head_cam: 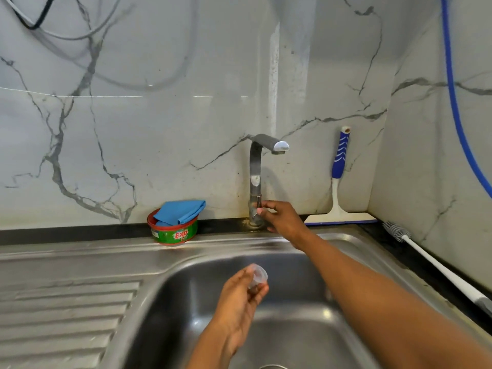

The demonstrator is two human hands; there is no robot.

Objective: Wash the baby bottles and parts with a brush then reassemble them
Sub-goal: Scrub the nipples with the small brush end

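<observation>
Over the steel sink basin (202,296), my left hand (243,296) pinches a small clear plastic bottle part (257,275), a cap or dome, between thumb and fingers. My right hand (279,218) reaches to the base of the steel tap (255,179), with its fingers curled round the tap's handle. No water runs from the spout (280,147). A bottle brush (436,265) with a white handle and grey bristles lies along the counter at the right. No bottle bodies are in view.
A green and red Exo dish soap tub (173,233) with a blue cloth (181,211) on it stands left of the tap. A blue-handled squeegee (339,179) leans against the marble wall. The ribbed drainboard (66,310) lies left. A blue hose (458,107) hangs at right.
</observation>
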